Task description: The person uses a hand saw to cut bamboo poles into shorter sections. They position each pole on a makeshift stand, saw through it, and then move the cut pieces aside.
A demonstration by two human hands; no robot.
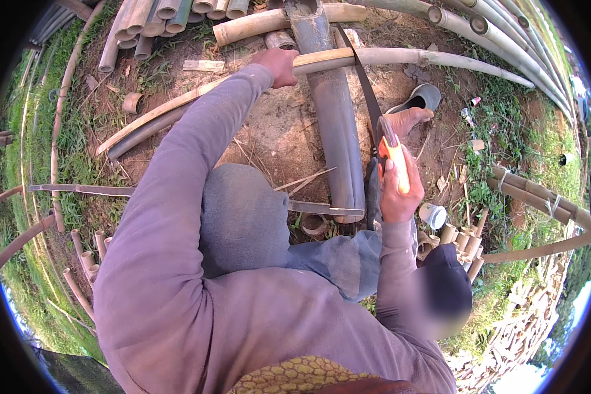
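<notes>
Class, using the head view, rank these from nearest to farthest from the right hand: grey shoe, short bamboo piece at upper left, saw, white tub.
From the right hand:
1. Saw, gripped in it.
2. White tub, just to its right.
3. Grey shoe, ahead, slightly right.
4. Short bamboo piece, far left.

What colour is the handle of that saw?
Mostly bright orange; the saw handle, partly covered by the right hand, shows best in the head view.

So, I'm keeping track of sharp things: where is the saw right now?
In the head view, the saw is in the upper half, right of centre, in the person's right grip, its blade crossing the bamboo pole.
</notes>
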